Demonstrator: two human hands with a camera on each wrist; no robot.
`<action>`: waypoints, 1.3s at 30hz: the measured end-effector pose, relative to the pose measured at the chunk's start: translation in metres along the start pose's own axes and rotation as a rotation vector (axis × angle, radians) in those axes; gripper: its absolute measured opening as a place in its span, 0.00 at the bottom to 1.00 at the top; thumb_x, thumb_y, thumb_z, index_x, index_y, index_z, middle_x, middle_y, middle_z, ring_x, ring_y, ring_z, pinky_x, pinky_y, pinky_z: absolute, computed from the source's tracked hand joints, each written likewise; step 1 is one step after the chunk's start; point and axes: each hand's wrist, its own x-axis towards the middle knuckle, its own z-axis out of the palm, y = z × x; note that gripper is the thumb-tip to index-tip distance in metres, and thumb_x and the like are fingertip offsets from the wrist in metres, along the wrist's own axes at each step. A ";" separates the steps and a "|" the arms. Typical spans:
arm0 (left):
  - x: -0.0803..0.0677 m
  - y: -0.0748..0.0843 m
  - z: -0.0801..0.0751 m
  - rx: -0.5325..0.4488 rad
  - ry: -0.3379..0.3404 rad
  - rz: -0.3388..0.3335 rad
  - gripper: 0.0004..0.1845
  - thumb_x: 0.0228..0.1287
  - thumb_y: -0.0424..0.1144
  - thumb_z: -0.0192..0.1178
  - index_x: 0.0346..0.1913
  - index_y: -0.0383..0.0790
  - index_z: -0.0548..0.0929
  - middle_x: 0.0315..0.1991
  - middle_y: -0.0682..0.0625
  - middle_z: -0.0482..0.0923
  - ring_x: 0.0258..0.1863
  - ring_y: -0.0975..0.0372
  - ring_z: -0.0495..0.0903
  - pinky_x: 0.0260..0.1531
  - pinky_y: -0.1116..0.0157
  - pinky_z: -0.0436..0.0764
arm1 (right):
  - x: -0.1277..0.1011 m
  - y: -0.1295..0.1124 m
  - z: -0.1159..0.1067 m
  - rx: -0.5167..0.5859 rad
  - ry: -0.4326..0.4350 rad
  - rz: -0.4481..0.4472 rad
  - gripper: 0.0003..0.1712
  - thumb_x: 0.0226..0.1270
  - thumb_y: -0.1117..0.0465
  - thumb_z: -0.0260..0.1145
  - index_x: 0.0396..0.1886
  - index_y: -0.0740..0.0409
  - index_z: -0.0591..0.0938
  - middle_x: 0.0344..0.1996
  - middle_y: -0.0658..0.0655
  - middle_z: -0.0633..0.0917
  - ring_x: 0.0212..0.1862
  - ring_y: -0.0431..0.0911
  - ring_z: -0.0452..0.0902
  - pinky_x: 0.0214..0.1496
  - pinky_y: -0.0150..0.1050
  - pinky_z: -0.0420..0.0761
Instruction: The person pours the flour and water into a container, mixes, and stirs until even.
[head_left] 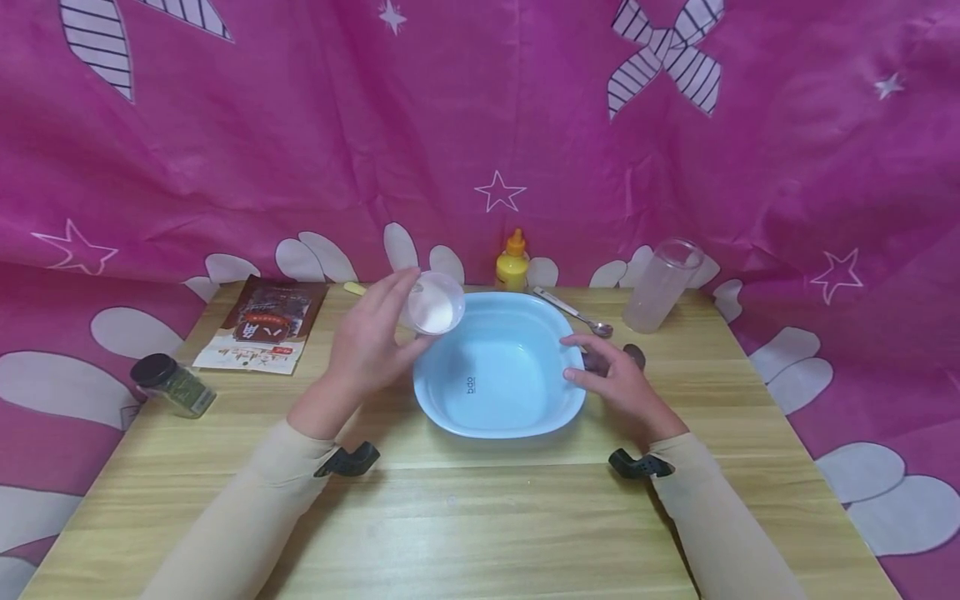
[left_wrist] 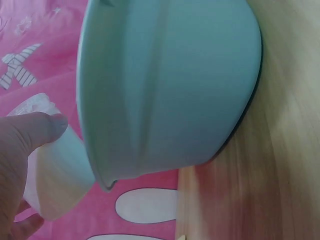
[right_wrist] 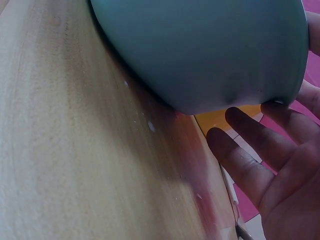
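Bare table nearest us — our hands work at the blue basin.

Our left hand grips the small cup, tilted over the basin's rim; our right hand rests loose-fingered against its edge. We'd pour slowly, steadying the basin.

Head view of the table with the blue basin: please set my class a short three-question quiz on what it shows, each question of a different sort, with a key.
1. True or false: the left hand holds the small cup tilted over the blue basin.
2. What lies between the yellow bottle and the clear glass? A) fork B) metal spoon C) knife
3. Fill in: the right hand rests at the basin's ____ rim.

Key: 1 true; 2 B; 3 right.
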 end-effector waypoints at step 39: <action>0.015 0.009 0.027 0.031 -0.028 0.288 0.51 0.49 0.32 0.90 0.78 0.40 0.77 0.71 0.35 0.79 0.75 0.37 0.76 0.77 0.38 0.74 | 0.001 0.001 -0.001 -0.015 -0.010 -0.060 0.30 0.78 0.53 0.77 0.76 0.46 0.81 0.75 0.59 0.80 0.68 0.60 0.83 0.67 0.39 0.85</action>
